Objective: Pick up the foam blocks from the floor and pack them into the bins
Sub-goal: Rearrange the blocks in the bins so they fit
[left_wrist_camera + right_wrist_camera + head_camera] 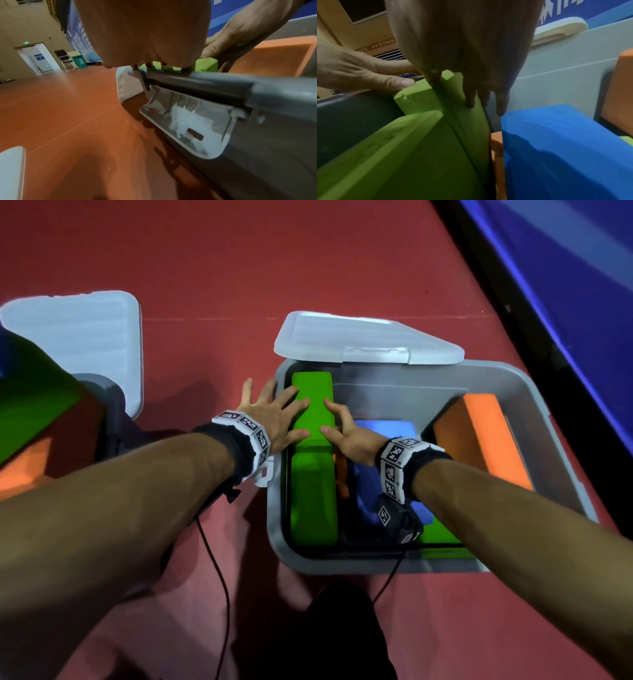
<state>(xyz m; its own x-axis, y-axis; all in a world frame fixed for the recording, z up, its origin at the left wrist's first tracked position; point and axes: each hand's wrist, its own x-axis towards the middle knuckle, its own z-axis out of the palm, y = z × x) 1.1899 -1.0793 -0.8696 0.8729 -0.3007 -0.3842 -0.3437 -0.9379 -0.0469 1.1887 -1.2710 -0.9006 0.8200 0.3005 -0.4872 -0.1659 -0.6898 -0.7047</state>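
Note:
An open grey bin (342, 565) on the red floor holds several foam blocks. A green block (313, 402) lies along its left wall, raised over a second green block (313, 498). My left hand (274, 416) lies flat with spread fingers on the raised block's left edge and the bin rim (223, 81). My right hand (346, 429) presses the same block (423, 97), thumb on top, straight fingers down its right side. A blue block (387, 428) and an orange block (479, 440) fill the middle and right.
The bin's white lid (366, 340) leans on the far rim. A second grey bin (102, 392) with green and orange foam and its own white lid (85, 330) stands at left. A dark blue barrier (565, 285) runs along the right. Wrist cables hang near my legs.

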